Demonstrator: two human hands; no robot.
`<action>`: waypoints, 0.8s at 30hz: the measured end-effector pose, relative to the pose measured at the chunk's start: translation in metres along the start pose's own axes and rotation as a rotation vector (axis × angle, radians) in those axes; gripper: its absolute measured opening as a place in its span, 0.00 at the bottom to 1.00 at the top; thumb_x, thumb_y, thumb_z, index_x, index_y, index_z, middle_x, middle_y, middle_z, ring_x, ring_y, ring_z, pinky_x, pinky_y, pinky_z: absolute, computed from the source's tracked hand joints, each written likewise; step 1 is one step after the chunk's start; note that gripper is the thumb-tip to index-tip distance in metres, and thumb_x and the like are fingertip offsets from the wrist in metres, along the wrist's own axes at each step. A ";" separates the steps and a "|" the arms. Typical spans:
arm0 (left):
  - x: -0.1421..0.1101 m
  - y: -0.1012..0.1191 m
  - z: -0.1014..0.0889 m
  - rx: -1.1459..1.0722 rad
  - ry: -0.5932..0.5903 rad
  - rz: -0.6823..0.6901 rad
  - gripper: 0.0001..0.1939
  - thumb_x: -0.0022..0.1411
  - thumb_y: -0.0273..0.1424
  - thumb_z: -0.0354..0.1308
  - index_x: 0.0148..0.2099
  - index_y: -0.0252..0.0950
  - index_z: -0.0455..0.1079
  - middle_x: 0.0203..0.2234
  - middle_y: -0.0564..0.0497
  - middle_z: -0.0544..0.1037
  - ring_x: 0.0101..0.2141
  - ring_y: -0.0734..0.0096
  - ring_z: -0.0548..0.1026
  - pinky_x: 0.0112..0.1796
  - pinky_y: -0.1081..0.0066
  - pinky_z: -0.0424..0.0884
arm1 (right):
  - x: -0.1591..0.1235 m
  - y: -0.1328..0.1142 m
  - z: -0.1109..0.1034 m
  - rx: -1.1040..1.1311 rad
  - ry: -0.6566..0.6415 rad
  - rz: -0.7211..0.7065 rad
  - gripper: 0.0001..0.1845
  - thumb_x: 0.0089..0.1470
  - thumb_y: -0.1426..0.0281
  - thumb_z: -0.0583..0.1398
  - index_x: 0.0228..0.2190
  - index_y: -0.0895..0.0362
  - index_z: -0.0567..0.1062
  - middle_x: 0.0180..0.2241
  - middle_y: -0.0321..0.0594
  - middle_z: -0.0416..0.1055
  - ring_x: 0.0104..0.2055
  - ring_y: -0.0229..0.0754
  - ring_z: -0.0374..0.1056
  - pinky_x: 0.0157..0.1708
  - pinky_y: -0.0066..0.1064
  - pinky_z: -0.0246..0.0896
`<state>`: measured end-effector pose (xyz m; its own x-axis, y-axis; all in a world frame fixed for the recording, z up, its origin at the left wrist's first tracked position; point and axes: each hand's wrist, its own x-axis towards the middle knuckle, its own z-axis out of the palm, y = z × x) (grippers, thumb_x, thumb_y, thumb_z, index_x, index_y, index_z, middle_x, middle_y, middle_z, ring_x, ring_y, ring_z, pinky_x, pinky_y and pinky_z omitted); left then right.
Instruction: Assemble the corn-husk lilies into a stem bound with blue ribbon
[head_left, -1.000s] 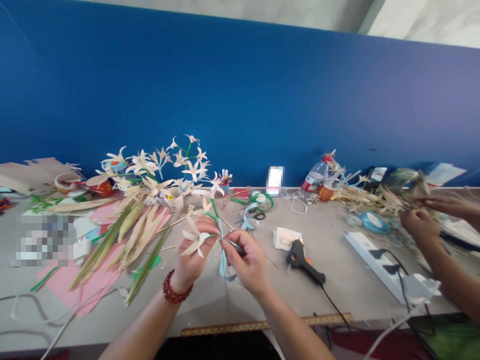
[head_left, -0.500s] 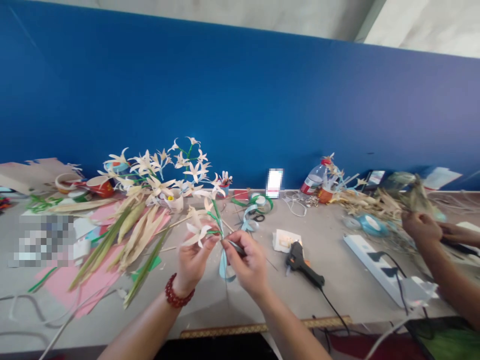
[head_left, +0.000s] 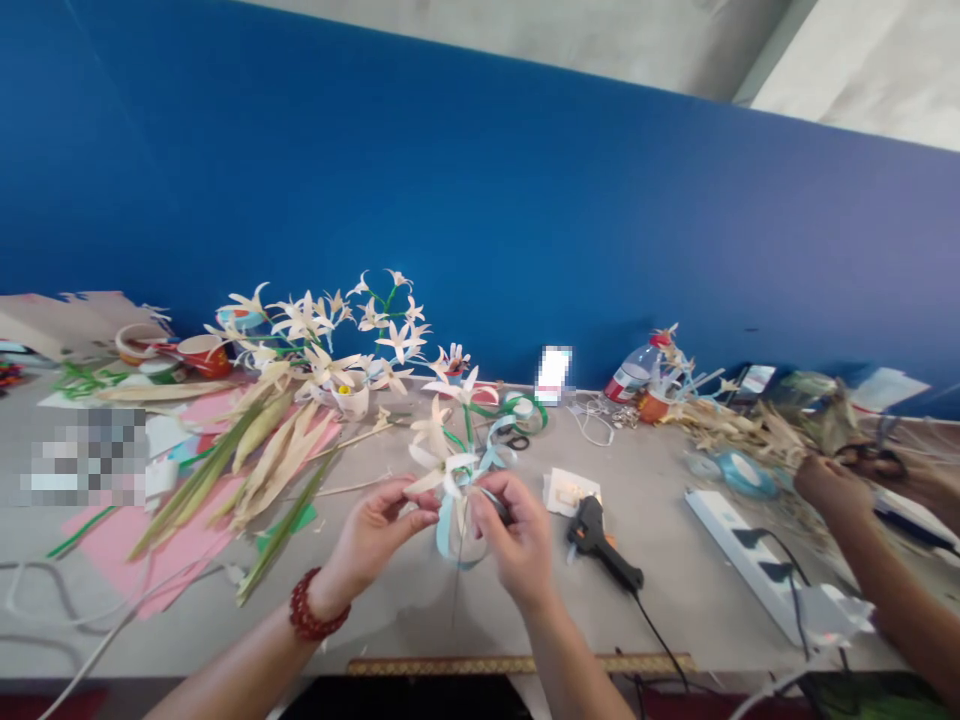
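Left hand [head_left: 379,535] has shifted leftward and down from the stem [head_left: 469,425] since the earlier frame. Its fingers curl just beside the lowest petals of the flowers [head_left: 446,468]; whether they pinch one cannot be told. Right of these fingertips, a loop of ribbon [head_left: 444,530] hangs between the hands above the table [head_left: 405,620]. Long axis of the stem: nearly upright, flowers uppermost. Right hand [head_left: 517,535], the nearer, has its fingers closed on the stem's lower part.
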<state>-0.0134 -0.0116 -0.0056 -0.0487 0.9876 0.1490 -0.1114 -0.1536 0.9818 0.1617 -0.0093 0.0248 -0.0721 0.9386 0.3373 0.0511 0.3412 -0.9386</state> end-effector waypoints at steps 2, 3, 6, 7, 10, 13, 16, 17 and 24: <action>0.002 0.003 -0.001 -0.026 -0.034 -0.016 0.08 0.48 0.35 0.70 0.31 0.36 0.79 0.30 0.46 0.81 0.35 0.63 0.77 0.37 0.67 0.75 | 0.002 0.002 -0.001 0.100 0.001 0.085 0.14 0.57 0.60 0.60 0.27 0.55 0.67 0.17 0.30 0.62 0.18 0.33 0.57 0.20 0.25 0.54; 0.003 0.005 0.000 -0.042 -0.064 -0.020 0.08 0.49 0.34 0.70 0.31 0.36 0.80 0.30 0.47 0.80 0.33 0.65 0.77 0.36 0.68 0.75 | 0.004 0.004 -0.002 0.148 0.000 0.120 0.14 0.56 0.59 0.61 0.27 0.55 0.67 0.17 0.29 0.62 0.18 0.32 0.56 0.20 0.24 0.53; 0.005 0.012 0.002 -0.115 -0.132 -0.029 0.06 0.52 0.33 0.68 0.31 0.36 0.80 0.26 0.49 0.80 0.29 0.68 0.77 0.33 0.69 0.75 | 0.006 0.010 -0.003 0.294 -0.009 0.191 0.15 0.54 0.59 0.62 0.26 0.55 0.66 0.15 0.26 0.59 0.16 0.30 0.51 0.18 0.23 0.47; 0.005 0.014 0.004 -0.141 -0.131 -0.044 0.06 0.53 0.32 0.68 0.33 0.36 0.80 0.25 0.49 0.80 0.28 0.69 0.77 0.34 0.69 0.75 | 0.006 0.012 -0.003 0.333 -0.013 0.205 0.15 0.54 0.59 0.63 0.26 0.55 0.66 0.15 0.25 0.58 0.16 0.30 0.50 0.18 0.23 0.46; 0.004 0.019 0.006 -0.234 -0.112 -0.126 0.10 0.57 0.32 0.65 0.42 0.36 0.79 0.24 0.50 0.81 0.29 0.68 0.78 0.39 0.66 0.74 | 0.006 0.014 -0.003 0.382 -0.012 0.236 0.16 0.52 0.59 0.64 0.26 0.55 0.66 0.15 0.25 0.57 0.16 0.30 0.49 0.17 0.22 0.44; 0.001 0.022 0.007 -0.338 -0.109 -0.203 0.12 0.57 0.31 0.65 0.44 0.36 0.77 0.30 0.47 0.83 0.34 0.66 0.80 0.44 0.63 0.73 | 0.005 0.013 -0.003 0.372 -0.006 0.248 0.16 0.51 0.58 0.65 0.26 0.55 0.66 0.15 0.25 0.57 0.16 0.30 0.50 0.17 0.22 0.45; -0.002 0.026 0.006 -0.392 -0.105 -0.223 0.12 0.54 0.29 0.67 0.43 0.37 0.77 0.33 0.47 0.83 0.37 0.66 0.80 0.45 0.65 0.73 | 0.005 0.013 -0.003 0.370 -0.013 0.242 0.16 0.50 0.58 0.65 0.26 0.55 0.66 0.16 0.25 0.57 0.16 0.30 0.51 0.17 0.23 0.47; -0.003 0.027 0.005 -0.395 -0.100 -0.220 0.13 0.53 0.28 0.68 0.43 0.37 0.77 0.33 0.48 0.82 0.37 0.67 0.79 0.44 0.66 0.74 | 0.005 0.013 -0.003 0.368 -0.015 0.241 0.16 0.51 0.58 0.65 0.26 0.55 0.67 0.16 0.26 0.57 0.16 0.30 0.51 0.17 0.23 0.47; -0.002 0.021 0.006 -0.391 -0.066 -0.188 0.12 0.50 0.26 0.70 0.40 0.37 0.77 0.27 0.53 0.77 0.32 0.73 0.76 0.41 0.69 0.75 | 0.006 0.013 -0.002 0.360 -0.040 0.238 0.15 0.52 0.59 0.65 0.27 0.55 0.67 0.16 0.25 0.58 0.16 0.30 0.52 0.17 0.23 0.47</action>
<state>-0.0093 -0.0161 0.0153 0.0703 0.9975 -0.0080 -0.4799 0.0408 0.8764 0.1635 0.0005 0.0150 -0.1397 0.9838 0.1120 -0.2793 0.0693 -0.9577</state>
